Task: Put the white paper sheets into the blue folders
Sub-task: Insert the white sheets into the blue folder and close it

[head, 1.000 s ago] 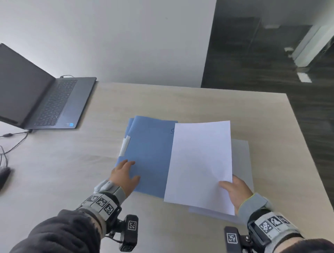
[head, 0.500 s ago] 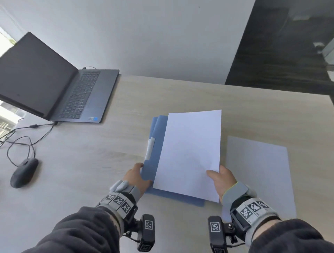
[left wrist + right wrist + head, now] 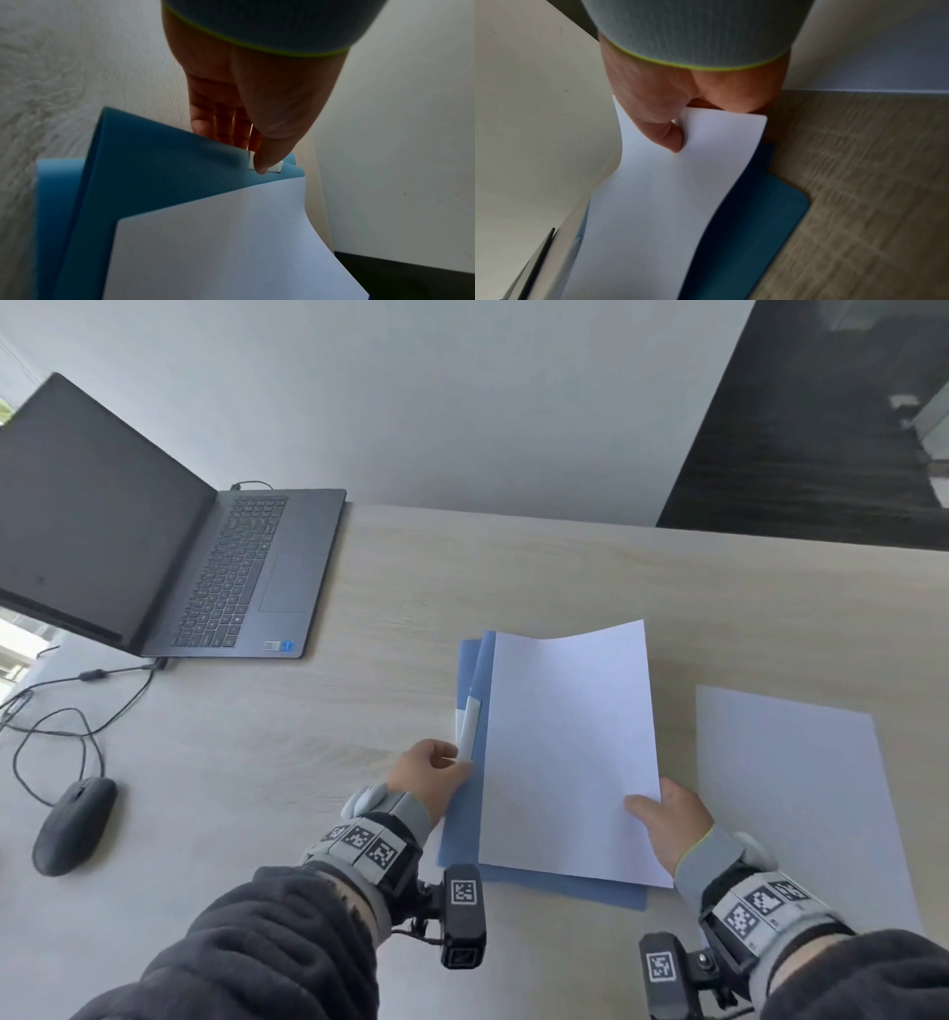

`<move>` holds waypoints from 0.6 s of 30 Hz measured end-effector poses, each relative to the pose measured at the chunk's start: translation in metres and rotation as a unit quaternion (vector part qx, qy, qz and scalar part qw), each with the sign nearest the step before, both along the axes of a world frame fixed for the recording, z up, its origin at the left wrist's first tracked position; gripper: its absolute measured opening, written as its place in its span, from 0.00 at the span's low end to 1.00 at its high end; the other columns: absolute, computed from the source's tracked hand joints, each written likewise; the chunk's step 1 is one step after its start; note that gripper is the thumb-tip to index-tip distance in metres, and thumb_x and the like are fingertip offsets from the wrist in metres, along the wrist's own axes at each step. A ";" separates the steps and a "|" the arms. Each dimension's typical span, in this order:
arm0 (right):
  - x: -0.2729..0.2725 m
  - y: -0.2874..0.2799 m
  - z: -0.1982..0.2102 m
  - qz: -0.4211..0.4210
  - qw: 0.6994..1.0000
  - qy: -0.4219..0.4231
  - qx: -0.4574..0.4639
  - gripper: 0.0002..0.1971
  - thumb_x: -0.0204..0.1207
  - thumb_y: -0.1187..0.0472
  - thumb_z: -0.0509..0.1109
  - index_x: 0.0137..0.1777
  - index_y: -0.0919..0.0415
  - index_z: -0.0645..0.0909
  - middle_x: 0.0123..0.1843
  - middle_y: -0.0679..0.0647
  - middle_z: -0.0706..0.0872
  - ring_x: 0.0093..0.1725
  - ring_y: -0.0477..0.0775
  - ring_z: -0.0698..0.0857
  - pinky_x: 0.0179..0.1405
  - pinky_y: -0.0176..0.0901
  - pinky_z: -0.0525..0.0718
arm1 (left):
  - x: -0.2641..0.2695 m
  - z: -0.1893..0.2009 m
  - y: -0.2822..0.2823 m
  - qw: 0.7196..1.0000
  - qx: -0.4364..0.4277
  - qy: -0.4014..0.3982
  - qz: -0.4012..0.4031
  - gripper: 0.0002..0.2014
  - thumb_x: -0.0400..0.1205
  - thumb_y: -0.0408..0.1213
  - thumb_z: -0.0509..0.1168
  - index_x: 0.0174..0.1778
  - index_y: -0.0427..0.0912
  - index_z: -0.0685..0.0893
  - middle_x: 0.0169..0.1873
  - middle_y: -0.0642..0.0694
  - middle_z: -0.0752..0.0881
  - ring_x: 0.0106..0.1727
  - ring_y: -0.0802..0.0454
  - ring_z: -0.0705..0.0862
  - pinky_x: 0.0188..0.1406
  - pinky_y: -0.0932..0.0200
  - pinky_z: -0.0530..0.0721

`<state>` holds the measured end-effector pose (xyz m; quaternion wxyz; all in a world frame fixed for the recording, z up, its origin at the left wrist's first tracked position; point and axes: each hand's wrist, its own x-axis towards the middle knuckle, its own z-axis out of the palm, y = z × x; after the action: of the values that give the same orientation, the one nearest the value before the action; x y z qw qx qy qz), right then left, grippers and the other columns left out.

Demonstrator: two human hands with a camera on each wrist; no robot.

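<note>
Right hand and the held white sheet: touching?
Touching. The right wrist view shows the right hand pinching the white sheet, thumb on top near its corner.

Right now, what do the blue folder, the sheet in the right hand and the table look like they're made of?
Folder: probably thin plastic, smooth, semi-matte, with rounded corners. Sheet: plain white paper, matte; it curves under its own weight. Table: pale wood-grain surface, matte, possibly laminate rather than solid wood.

Two blue folders [image 3: 464, 834], stacked; two white sheets [image 3: 570, 752]; one laptop [image 3: 154, 567]; one mouse [image 3: 74, 824].
</note>
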<state>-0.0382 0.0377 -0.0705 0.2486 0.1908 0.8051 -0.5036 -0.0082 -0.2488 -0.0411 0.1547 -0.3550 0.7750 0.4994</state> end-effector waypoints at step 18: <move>-0.005 -0.002 0.008 0.027 0.999 -0.018 -0.022 0.14 0.77 0.71 0.68 0.44 0.48 0.83 0.45 0.47 0.90 0.48 0.58 0.88 0.61 0.58 0.83 | -0.001 0.002 -0.051 0.985 0.118 -0.128 0.005 0.08 0.77 0.27 0.71 0.51 0.35 0.87 0.33 0.41 0.90 0.30 0.49 0.88 0.29 0.53 0.89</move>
<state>-0.0429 0.0358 -0.0625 0.2810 0.1729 0.7939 -0.5107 -0.0092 -0.2998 -0.0393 0.2910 -0.3993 0.6825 0.5386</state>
